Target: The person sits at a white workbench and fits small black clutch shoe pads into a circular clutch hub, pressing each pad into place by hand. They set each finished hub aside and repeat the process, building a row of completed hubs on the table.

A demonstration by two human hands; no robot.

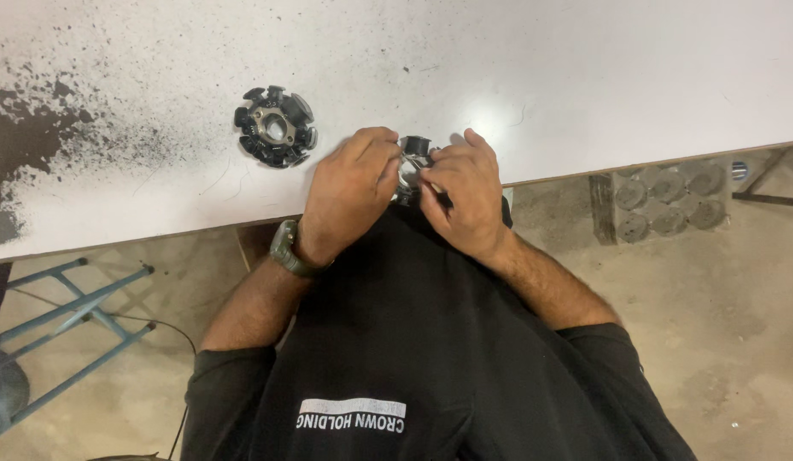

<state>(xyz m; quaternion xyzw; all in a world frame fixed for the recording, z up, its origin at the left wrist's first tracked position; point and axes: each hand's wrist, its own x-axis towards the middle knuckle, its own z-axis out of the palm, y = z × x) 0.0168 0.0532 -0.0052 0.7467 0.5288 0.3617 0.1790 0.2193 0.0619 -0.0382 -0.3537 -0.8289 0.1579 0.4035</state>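
Setting: a white table (584, 77) is seen from above at its front edge, over a bare concrete floor (721, 324); the left part of the top is speckled and smeared with black grime (38, 137).
Shirt: a black shirt (430, 341) with a white printed patch fills the lower middle, nearest the camera.
Left hand: the left hand (349, 192) is curled at the table edge, a dark green watch (287, 249) worn on its wrist; its fingers are closed on a small metal part (415, 152).
Right hand: the right hand (465, 192) is pressed close against the left, its fingertips pinched on the same part.
Metal part: it is held between both hands just above the table edge and is mostly hidden by the fingers.
Second part: a round toothed metal ring (275, 126) is laid on the table, left of the hands and apart from them.
Floor: a blue metal stool frame (80, 316) stands at the left, and a grey moulded tray (661, 201) lies at the right under the table edge.
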